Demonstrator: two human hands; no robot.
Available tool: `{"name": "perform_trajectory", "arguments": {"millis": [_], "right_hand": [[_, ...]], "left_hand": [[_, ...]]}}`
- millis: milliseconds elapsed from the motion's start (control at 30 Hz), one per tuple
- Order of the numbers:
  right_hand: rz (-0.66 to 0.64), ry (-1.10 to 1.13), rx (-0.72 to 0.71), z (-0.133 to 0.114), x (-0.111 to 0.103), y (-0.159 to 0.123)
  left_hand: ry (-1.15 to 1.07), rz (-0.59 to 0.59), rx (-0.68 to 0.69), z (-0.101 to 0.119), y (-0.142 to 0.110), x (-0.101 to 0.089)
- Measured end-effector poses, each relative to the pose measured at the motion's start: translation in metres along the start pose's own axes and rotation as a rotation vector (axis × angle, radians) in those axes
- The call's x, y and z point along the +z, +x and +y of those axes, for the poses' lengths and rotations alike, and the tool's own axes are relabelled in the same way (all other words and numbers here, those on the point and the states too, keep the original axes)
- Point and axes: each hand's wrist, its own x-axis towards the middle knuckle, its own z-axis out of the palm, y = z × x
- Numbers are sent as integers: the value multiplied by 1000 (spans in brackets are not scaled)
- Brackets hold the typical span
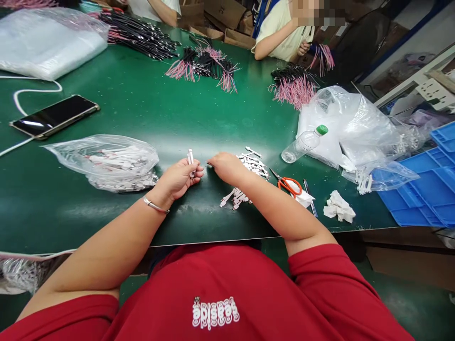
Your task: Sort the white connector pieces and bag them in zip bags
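Here we go: the left hand (179, 179) is closed around a small white strip (190, 157), which stands up out of its fingers, pinched tight. The right hand (226, 168) curls just beside it, low over the green worktop (142, 111), and whether it grips anything I can't tell. Right past those knuckles, a loose pile of white strips (254, 163) spreads out ahead of the right hand, a clear plastic bag (113, 163) packed with more sits off the left hand, and orange-handled scissors (289, 186) lie beyond the right hand.
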Motion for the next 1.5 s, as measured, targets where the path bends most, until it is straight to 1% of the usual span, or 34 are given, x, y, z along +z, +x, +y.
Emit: {"name": "perform_trajectory", "arguments": {"millis": [67, 133, 200, 267, 300, 367, 467, 500, 567, 633, 667, 767, 800, 867, 967, 1033, 1167, 1400, 1500], "right_hand": [[67, 95, 47, 7, 1, -5], [178, 181, 53, 9, 3, -15], [336, 235, 10, 6, 7, -27], [480, 231, -48, -1, 11, -39], [529, 213, -74, -4, 13, -45], [579, 176, -109, -10, 16, -54], [578, 204, -93, -15, 17, -64], [579, 249, -55, -14, 15, -66], [608, 408, 74, -11, 12, -70], [626, 682, 206, -7, 10, -71], [602, 854, 241, -4, 9, -71], [448, 1337, 250, 0, 12, -67], [417, 1444, 255, 0, 13, -65], [423, 1569, 288, -3, 16, -61], [472, 1636, 318, -9, 18, -55], [491, 1656, 332, -13, 19, -53], [535, 1636, 356, -15, 17, -52], [547, 1631, 290, -15, 11, -59], [547, 1622, 291, -16, 10, -62]], "left_hand": [[64, 3, -16, 0, -1, 0], [134, -35, -55, 0, -4, 0], [175, -118, -135, -1, -8, 1], [144, -220, -196, -4, -11, 3], [108, -259, -199, -5, -13, 3], [48, -319, -167, -7, -14, 3], [66, -389, -120, -10, -14, 2], [85, -405, -103, -11, -15, 1], [120, -405, -58, -11, -15, 1], [158, -381, -23, -11, -16, 1], [177, -371, -13, -11, -17, 1], [208, -364, -4, -12, -18, 3], [210, -377, -14, -12, -18, 3], [217, -419, -57, -12, -18, 3], [226, -497, -124, -12, -19, 3], [212, -526, -146, -11, -20, 3], [174, -550, -185, -10, -20, 2], [155, -583, -235, -6, -21, 0], [165, -592, -237, -5, -22, 0]]}}
